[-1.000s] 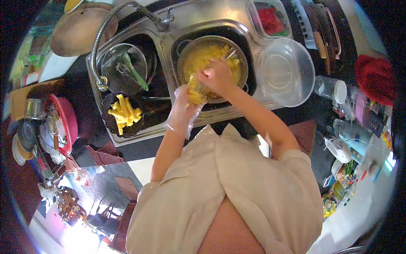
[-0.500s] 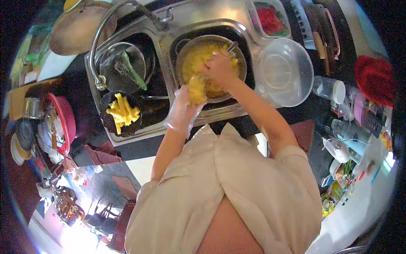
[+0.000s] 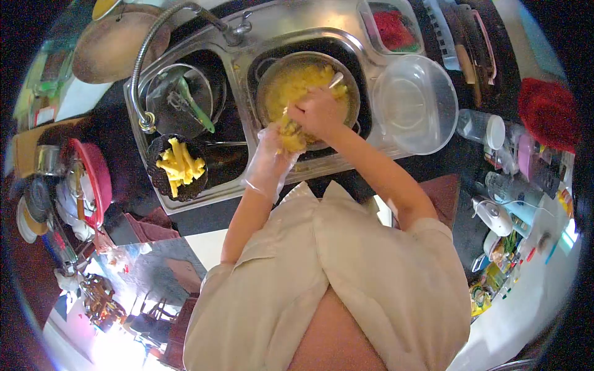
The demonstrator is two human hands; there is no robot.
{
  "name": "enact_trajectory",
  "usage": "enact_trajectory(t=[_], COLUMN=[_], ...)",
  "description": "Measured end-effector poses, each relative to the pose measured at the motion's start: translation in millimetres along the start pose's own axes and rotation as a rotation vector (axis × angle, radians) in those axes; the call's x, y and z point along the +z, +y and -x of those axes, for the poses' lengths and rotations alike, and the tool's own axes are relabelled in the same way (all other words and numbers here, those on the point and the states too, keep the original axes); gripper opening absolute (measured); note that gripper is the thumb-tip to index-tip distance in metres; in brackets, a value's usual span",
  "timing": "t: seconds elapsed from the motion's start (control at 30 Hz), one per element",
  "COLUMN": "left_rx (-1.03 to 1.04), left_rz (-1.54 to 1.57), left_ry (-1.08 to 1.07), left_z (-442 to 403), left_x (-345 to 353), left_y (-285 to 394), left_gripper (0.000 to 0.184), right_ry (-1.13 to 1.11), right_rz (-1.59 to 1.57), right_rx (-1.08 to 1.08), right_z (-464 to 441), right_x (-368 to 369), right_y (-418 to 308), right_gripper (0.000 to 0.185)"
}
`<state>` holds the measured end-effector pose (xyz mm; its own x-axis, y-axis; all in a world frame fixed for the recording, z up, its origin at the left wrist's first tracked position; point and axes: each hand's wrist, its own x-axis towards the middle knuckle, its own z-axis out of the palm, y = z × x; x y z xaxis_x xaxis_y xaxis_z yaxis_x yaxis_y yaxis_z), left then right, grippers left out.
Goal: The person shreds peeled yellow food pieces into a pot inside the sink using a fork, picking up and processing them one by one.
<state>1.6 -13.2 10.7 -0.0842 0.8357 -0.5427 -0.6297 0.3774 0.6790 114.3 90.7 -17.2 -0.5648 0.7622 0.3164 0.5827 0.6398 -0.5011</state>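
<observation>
My left hand [image 3: 270,148], in a clear plastic glove, is closed around a lump of yellow mash [image 3: 291,141] at the near edge of the pot. My bare right hand [image 3: 322,112] grips a metal spoon [image 3: 336,79]; its handle sticks out past my fingers, and its other end meets the lump. Both hands are over a metal pot [image 3: 265,117] set in the right sink basin, with more yellow mash [image 3: 297,80] inside. To the left, a dark plate [image 3: 158,146] holds several yellow sticks [image 3: 178,164].
A pan with a green-handled utensil [image 3: 198,111] sits in the left basin under the curved faucet [image 3: 141,68]. Right of the pot are a clear tub [image 3: 416,105] and a box with red contents [image 3: 395,31]. A pink basin [image 3: 99,179] of dishes stands far left.
My right hand has drawn slightly toward me, and its spoon now presses into the lump. My left hand stays nearly in place, still holding the mash.
</observation>
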Motion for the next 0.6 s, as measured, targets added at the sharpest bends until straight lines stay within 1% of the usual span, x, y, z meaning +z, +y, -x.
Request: enact_trajectory(t=[0.07, 0.1, 0.13, 0.17, 0.2, 0.23, 0.27, 0.3, 0.33, 0.37, 0.47, 0.5, 0.57, 0.6], left_rx=[0.034, -0.034, -0.093, -0.092, -0.125, -0.156, -0.158, -0.159, -0.162, -0.164, -0.22, -0.209, -0.205, -0.196], left_rz=[0.046, 0.131, 0.217, 0.215, 0.148, 0.085, 0.084, 0.159, 0.236, 0.235, 0.208, 0.186, 0.165, 0.122], left_ry=[0.042, 0.045, 0.043, 0.041, 0.102, 0.162, 0.164, 0.164, 0.164, 0.162, 0.162, 0.185, 0.207, 0.147], left_z=[0, 1, -1, -3, -6, -9, -9, -8, -8, -8, -10, -11, -14, -19], left_x=[6, -1, -3, -3, -2, -1, 0, 2, 4, 5, 9, 8, 3, -4], left_y=[1, -1, -1, -1, 1, 3, 5, 7, 9, 9, 11, 10, 7, 7], left_gripper=[0.014, 0.012, 0.014, 0.014, 0.017, 0.02, 0.02, 0.021, 0.023, 0.023, 0.021, 0.021, 0.021, 0.022], right_ry=[0.123, 0.119, 0.061, 0.003, 0.008, -0.055, -0.123, -0.122, -0.059, 0.003, 0.003, 0.004, 0.051, 0.052], right_rz=[0.149, 0.149, 0.228, 0.304, 0.302, 0.157, 0.012, 0.013, 0.068, 0.121, 0.203, 0.202, 0.077, 0.079], right_rx=[-0.049, -0.039, -0.033, -0.028, -0.032, -0.045, -0.049, -0.043, -0.047, -0.058, -0.077, -0.085, -0.083, -0.084], right_z=[0, 0, -4, -6, -9, -11, -12, -10, -7, -6, -14, -16, -16, -16], right_x=[22, 22, 20, 20, 13, 0, -7, -1, 9, 18, 20, 14, -3, 3], right_y=[24, 32, 44, 51, 41, 23, 12, 13, 17, 23, 50, 42, 17, 19], right_gripper=[0.03, 0.03, 0.031, 0.032, 0.032, 0.034, 0.035, 0.035, 0.035, 0.034, 0.033, 0.033, 0.034, 0.034])
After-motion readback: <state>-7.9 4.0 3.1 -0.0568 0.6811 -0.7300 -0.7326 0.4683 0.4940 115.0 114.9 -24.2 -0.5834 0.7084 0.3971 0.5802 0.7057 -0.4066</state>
